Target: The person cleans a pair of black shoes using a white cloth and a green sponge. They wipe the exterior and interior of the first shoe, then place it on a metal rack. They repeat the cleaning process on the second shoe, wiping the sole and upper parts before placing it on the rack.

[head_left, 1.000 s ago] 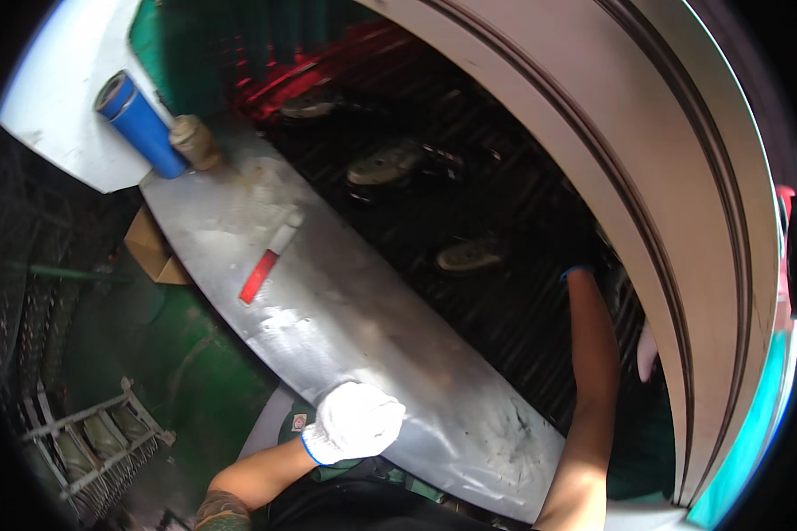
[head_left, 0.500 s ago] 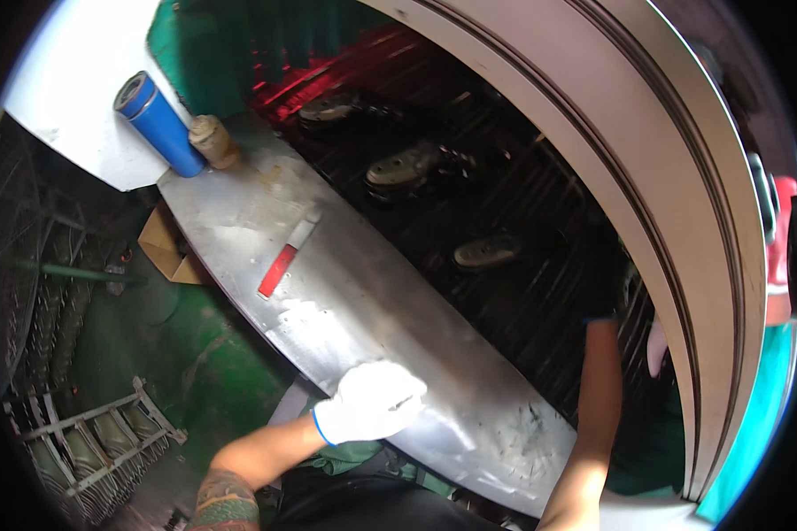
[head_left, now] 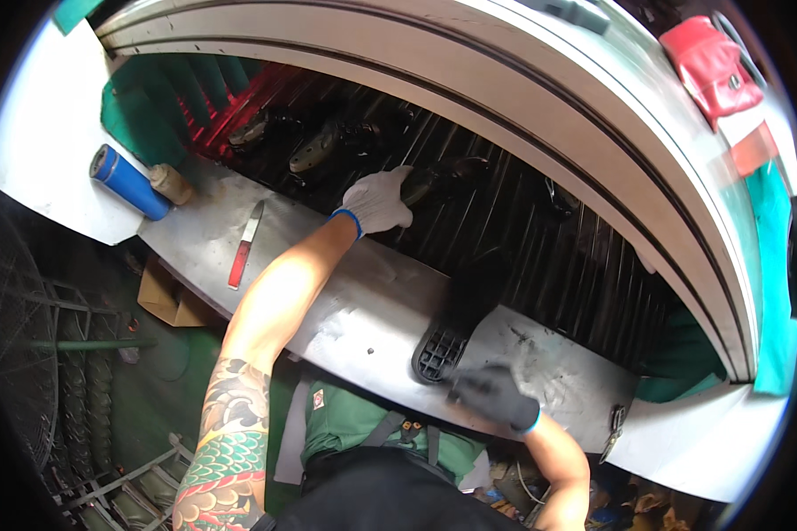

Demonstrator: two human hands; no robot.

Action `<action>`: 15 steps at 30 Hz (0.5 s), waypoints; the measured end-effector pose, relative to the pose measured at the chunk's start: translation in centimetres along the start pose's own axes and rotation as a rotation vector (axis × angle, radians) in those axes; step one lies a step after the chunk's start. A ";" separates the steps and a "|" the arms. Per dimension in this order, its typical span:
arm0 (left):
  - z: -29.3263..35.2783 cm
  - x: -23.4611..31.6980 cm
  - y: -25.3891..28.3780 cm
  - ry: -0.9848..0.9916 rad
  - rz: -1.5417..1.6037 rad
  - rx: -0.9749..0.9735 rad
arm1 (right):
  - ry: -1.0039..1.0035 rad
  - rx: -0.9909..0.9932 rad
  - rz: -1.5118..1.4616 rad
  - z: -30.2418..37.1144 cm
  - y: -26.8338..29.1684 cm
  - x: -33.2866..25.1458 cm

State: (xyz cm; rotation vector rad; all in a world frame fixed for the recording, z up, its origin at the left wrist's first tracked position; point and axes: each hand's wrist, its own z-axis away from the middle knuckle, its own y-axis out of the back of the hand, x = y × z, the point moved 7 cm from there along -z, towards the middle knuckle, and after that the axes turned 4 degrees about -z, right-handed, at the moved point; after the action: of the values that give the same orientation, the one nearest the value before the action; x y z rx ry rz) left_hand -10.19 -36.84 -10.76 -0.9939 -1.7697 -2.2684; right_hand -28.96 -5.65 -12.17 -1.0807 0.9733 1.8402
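My left hand [head_left: 376, 202], in a white knit glove, reaches over the metal ledge [head_left: 336, 323] into the dark opening. Its fingers and thumb close round the near end of a dark shoe-shaped piece [head_left: 427, 184]. On the ledge lies a black shoe-shaped piece [head_left: 440, 354], its grid-patterned end toward me and its far end lost in shadow. Right beside that end is my right hand [head_left: 498, 396], gloved in dark grey. Motion smears its fingers, so contact with the piece cannot be made out. A red-handled knife [head_left: 243, 252] rests farther left on the ledge.
More shoe-shaped pieces [head_left: 317, 152] sit on the dark ribbed bed [head_left: 496, 217]. A pale curved hood [head_left: 398, 55] arches above. At the ledge's left end stand a blue cylinder [head_left: 131, 183] and a tan container [head_left: 170, 184]. Below is a cardboard box [head_left: 170, 296].
The view has turned. My left hand has gone from the ledge to a piece in the opening. My right hand has come out over the ledge, where the black grid-ended piece now lies.
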 end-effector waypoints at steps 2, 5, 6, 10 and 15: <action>0.1 -0.9 -0.3 0.027 0.243 -0.041 | -0.086 0.286 -0.073 -2.4 3.1 3.6; 2.3 -1.0 -2.2 0.136 1.064 -0.217 | -0.071 0.505 -0.449 -7.2 7.6 5.1; 5.6 1.4 -2.5 0.208 1.398 -0.296 | -0.067 0.558 -0.545 -8.0 9.4 5.5; 18.3 4.0 -5.1 0.095 1.986 -0.307 | -0.031 0.625 -0.793 -11.5 12.0 5.4; 30.8 3.0 -10.7 0.371 2.252 -0.573 | 0.051 0.617 -0.846 -13.5 8.0 4.1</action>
State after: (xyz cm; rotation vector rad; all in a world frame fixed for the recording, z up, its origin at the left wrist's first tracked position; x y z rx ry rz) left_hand -4.17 -4.91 -14.55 -1.2106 0.5368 -0.9419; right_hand -33.18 -19.90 -18.82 -0.9331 0.8371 0.7593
